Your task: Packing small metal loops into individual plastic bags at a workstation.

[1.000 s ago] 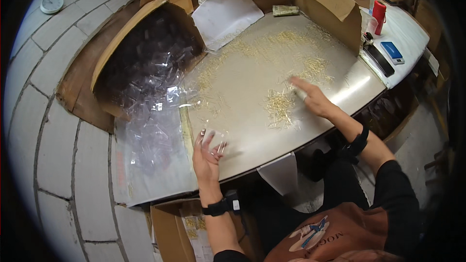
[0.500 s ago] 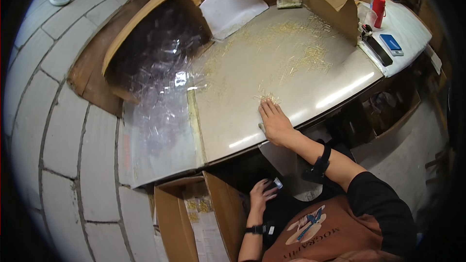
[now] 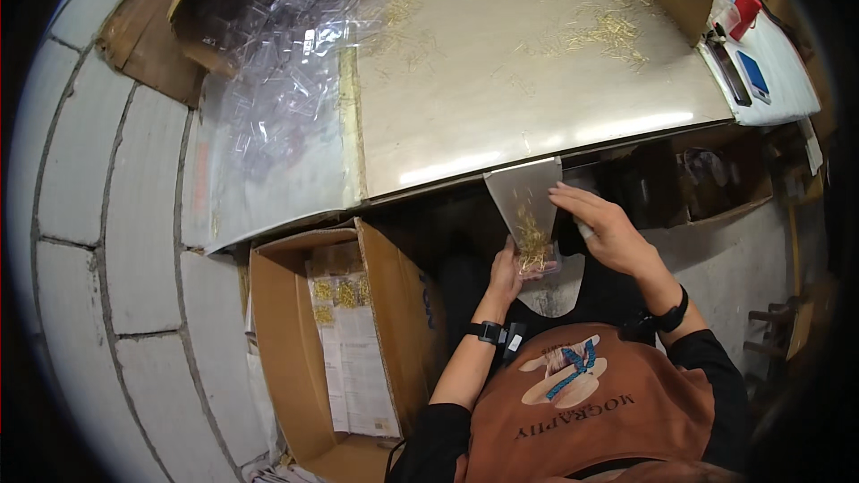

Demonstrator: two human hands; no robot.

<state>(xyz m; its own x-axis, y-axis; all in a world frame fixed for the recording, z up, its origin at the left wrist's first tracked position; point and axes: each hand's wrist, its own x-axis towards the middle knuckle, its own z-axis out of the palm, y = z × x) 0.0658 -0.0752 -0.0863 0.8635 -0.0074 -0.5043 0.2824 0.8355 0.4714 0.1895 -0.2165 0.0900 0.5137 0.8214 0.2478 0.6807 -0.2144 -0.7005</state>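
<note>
Thin gold-coloured pins (image 3: pixel 532 231) run down a pale, tapering chute (image 3: pixel 514 181) fixed at the table's front edge. Under its lower end my left hand (image 3: pixel 506 275) is closed around a small clear plastic box (image 3: pixel 540 270), where pins are gathering. My right hand (image 3: pixel 616 231) is beside the chute's right edge, its fingers stretched out and holding nothing. Something pale covers part of its thumb. More pins (image 3: pixel 613 34) lie scattered over the far part of the table (image 3: pixel 447 125).
Many clear plastic boxes (image 3: pixel 286 80) are heaped at the table's left. Below stands a cardboard box (image 3: pixel 380 304) with filled packs (image 3: pixel 340 293) on paper. A blue-topped device (image 3: pixel 753 73), a dark phone-like object (image 3: pixel 727 72) and a red bottle (image 3: pixel 744 13) are at the right.
My right hand has left the tabletop and come to the chute, and the pins under its fingers are now in the chute. My left hand has brought the clear box beneath it. The view has shifted.
</note>
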